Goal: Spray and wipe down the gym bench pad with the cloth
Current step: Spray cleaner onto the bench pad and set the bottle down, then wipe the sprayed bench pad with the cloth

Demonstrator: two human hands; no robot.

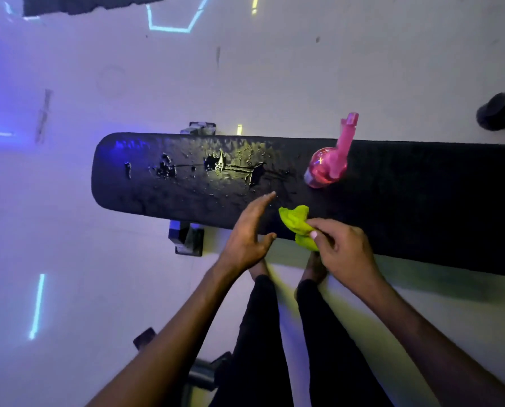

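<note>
A single wide-angle head camera is looking steeply down from above the standing person, facing forward over the long black bench pad (392, 201), which is running across the frame from left to right. The view is sitting close: both forearms are reaching in from the bottom edge, the legs and feet are showing directly below, and the pale floor (274, 83) is filling the rest

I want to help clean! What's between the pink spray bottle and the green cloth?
In the head view, only bare black bench pad lies between the spray bottle and the cloth, which the right hand holds.
</note>
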